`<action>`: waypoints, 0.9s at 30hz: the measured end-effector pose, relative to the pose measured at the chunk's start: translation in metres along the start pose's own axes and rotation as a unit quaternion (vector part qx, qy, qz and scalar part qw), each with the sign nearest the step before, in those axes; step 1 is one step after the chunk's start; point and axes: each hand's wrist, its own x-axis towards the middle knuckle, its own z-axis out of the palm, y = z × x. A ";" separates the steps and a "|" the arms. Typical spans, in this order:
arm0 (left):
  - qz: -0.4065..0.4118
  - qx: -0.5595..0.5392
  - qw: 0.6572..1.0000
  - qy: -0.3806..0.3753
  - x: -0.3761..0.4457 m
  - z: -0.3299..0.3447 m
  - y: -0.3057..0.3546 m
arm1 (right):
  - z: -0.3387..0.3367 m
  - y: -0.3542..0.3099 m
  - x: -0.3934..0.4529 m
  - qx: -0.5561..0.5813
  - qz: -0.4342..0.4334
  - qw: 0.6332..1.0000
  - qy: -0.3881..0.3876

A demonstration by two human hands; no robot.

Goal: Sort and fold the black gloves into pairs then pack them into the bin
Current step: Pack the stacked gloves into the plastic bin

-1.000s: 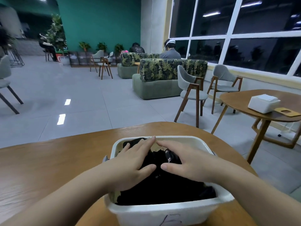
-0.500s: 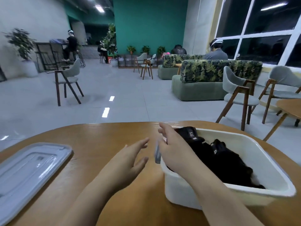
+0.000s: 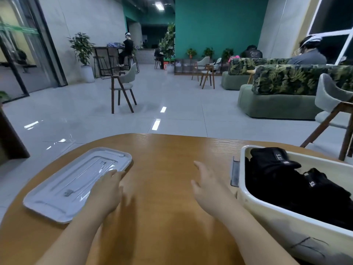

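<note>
I saw my left hand (image 3: 107,188) reaching the lid (image 3: 76,180) near the tabletop's left edge, fingers loosely spread. My right hand (image 3: 208,186) was open too. The overfilled bin (image 3: 267,211) might have blocked closure.

Dim, cool indoor light comes from a ceiling strip lamp (image 3: 158,6) at upper centre; its white reflections streak the glossy floor (image 3: 157,124) mid-frame. The window (image 3: 336,25) at upper right is dark. Soft shadows fall on the table (image 3: 168,150) under both forearms. The left hand (image 3: 107,190) is smeared by motion blur, the right hand (image 3: 208,186) less so. Wide-angle distortion bends walls and chairs at the frame edges, and the far right is slightly blurred.
</note>
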 end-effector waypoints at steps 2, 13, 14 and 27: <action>-0.030 -0.009 0.999 0.005 0.005 0.004 -0.010 | 0.005 0.000 0.001 0.013 -0.010 1.000 -0.015; -0.046 -0.116 0.991 0.039 -0.013 0.017 0.003 | 0.007 -0.007 -0.002 0.007 -0.072 0.997 -0.008; -0.041 -0.119 0.991 0.032 -0.014 0.018 0.004 | 0.006 -0.008 -0.003 0.006 -0.082 0.997 -0.003; 0.184 -0.181 0.951 0.168 -0.021 -0.040 0.080 | -0.054 -0.009 -0.021 0.020 -0.141 0.987 0.078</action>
